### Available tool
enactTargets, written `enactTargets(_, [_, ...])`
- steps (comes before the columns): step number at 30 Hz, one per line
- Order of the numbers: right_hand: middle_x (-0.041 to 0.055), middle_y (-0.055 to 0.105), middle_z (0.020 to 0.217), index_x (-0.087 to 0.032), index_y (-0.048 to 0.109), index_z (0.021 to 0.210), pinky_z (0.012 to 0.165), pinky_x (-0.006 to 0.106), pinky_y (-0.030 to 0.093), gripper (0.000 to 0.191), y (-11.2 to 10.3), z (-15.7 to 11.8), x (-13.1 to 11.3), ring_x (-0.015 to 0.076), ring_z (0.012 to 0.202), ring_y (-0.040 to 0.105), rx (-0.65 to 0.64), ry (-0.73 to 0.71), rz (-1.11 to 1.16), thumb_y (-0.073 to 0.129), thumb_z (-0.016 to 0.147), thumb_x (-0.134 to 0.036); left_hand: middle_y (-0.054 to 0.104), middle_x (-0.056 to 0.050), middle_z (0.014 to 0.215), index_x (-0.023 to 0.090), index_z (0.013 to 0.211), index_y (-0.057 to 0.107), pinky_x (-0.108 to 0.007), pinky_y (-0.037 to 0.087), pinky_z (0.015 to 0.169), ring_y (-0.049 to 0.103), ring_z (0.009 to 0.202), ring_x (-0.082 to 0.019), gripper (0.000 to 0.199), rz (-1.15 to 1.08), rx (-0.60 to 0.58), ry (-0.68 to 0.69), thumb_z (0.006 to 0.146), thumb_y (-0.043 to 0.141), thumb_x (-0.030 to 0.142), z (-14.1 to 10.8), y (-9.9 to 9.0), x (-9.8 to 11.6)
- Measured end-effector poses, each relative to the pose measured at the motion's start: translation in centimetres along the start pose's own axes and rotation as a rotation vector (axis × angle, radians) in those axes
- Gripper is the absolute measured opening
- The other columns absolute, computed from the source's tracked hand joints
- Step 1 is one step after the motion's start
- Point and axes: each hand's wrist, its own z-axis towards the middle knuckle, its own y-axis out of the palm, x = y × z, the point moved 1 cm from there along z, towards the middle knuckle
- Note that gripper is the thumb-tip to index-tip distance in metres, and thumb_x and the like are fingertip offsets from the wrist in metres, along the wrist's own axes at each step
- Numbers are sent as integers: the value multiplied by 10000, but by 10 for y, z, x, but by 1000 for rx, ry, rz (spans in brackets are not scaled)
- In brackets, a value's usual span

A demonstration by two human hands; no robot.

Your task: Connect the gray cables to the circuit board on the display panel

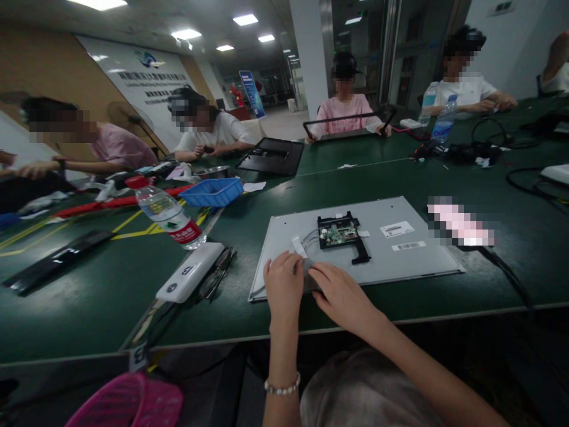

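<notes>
The work looks, in my judgement, partly done: the green circuit board (333, 237) already sits in its black bracket (361, 254) on the grey display panel (382, 264), just beyond the hands, while the white strip (299, 246) at the left fingertips sticks up and seems not yet laid flat. What else is left, I cannot tell. Left hand (283, 284) and right hand (344, 299) have bent fingers close together over the panel's near left part; whether they grip something is hidden. The panel lies on the bench (355, 178), under and beyond the hands, its long axis running left to right, labelled side up.
</notes>
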Motion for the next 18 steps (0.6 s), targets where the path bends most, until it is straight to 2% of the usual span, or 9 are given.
enactTargets(5, [131,464,1360,-116,403,1342,1087,407,358,548,1,1,1,233,1266,412,24,3,30,502,803,-129,674,-44,1067,212,931,649,-437,270,1053,559,1095,-221,199,43,13,25,880,459,180,-4,-3,7])
enactTargets(10, [153,409,1415,-104,336,1392,1105,423,329,649,4,1,2,240,1327,342,-7,0,42,534,776,-156,670,-45,1062,214,923,640,-479,206,1076,517,1150,-239,204,78,-10,50,870,452,152,-8,-4,10])
enactTargets(18, [150,380,1444,-97,309,1414,1108,443,313,677,8,2,2,252,1356,298,-31,-19,10,521,775,-170,650,-46,1104,215,963,615,-494,207,1082,505,1164,-233,252,37,-7,36,830,441,92,-10,-2,11])
